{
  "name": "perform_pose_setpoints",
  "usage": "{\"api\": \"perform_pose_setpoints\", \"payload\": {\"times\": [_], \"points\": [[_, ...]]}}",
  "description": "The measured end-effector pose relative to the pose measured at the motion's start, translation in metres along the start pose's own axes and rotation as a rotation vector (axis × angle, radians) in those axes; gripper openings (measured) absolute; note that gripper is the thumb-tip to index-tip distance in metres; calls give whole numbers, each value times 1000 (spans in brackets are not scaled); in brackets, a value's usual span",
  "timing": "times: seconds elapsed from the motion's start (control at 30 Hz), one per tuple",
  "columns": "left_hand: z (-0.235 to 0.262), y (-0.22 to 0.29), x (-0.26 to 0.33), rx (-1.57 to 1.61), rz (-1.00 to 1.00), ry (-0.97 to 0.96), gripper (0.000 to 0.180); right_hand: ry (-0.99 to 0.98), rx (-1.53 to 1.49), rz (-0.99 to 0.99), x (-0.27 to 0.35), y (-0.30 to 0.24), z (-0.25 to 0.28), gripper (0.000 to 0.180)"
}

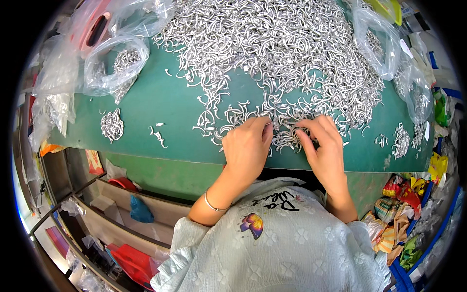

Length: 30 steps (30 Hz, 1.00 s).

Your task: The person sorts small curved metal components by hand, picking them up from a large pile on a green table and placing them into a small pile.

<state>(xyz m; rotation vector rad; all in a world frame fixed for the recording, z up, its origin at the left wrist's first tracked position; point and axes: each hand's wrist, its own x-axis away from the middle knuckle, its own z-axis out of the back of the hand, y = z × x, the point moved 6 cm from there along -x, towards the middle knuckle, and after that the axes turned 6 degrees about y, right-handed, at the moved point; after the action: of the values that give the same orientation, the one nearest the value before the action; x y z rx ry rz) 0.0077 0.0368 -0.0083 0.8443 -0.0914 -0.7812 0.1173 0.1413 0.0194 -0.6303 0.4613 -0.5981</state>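
A large heap of small, curved, silver-coloured metal pieces [277, 44] spreads over the green tabletop [170, 104]. At the heap's near edge, my left hand [247, 148] is closed in a pinch, with a small silver piece just showing at its fingertips. To its right, my right hand [325, 148] curls thumb and forefinger together over loose pieces. What lies between those right fingertips is too small to make out. Between my two hands lies a cluster of the same pieces [285, 138].
A small pile of pieces [112, 126] sits at left, another [401, 141] at right. Clear plastic bags holding pieces stand at far left [116, 65] and far right [382, 41]. Below the table's left are a shelf [129, 214] and a red plastic container [134, 263]; colourful packaging [401, 199] lies at right.
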Motion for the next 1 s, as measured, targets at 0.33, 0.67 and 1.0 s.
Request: {"api": "perform_pose_setpoints", "payload": {"times": [0.33,0.67,1.0], "points": [[0,-18,-2,1451,804,-330,13,17,-123,-46,-5,3,3,13],[-9,15,-12,-78,-118,-287,14,51,-46,-152,-6,25,18,13],[-3,-1,-13,495,148,-344,6,52,-58,-223,-8,35,31,11]]}}
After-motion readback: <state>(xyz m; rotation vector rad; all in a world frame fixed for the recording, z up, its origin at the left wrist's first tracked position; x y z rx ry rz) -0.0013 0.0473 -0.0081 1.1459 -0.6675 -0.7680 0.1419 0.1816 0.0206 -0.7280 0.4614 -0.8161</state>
